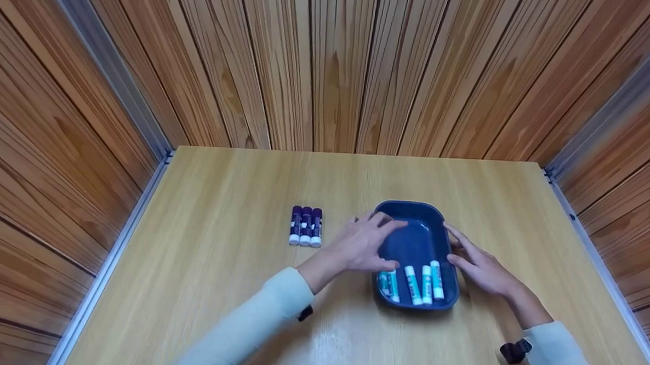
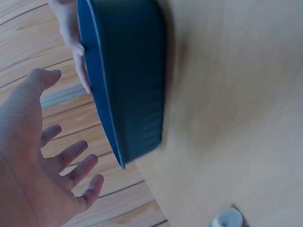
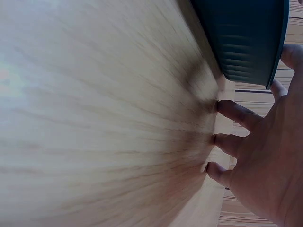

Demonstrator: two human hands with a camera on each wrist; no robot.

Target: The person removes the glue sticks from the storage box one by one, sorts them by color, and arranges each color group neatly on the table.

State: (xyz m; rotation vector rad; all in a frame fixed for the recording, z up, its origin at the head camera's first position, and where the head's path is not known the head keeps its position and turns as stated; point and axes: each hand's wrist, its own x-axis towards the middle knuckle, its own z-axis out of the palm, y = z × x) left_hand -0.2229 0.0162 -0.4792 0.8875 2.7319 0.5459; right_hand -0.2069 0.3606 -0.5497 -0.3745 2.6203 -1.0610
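Four teal-labelled glue sticks (image 1: 415,282) already lie in the dark blue tray (image 1: 418,211), three purple glue sticks (image 1: 306,225) remain on the surface (image 1: 216,287), while left hand (image 1: 363,244) and right hand (image 1: 478,263) flank it, fingers spread, holding nothing.

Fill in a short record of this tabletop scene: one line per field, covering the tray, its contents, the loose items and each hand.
Tray: dark blue tray on the wooden table
In tray: four white-and-teal glue sticks, at its near end
Outside tray: three purple-capped glue sticks, side by side to the tray's left
Left hand: open, over the tray's left rim
Right hand: open, beside the tray's right rim, fingers on the table
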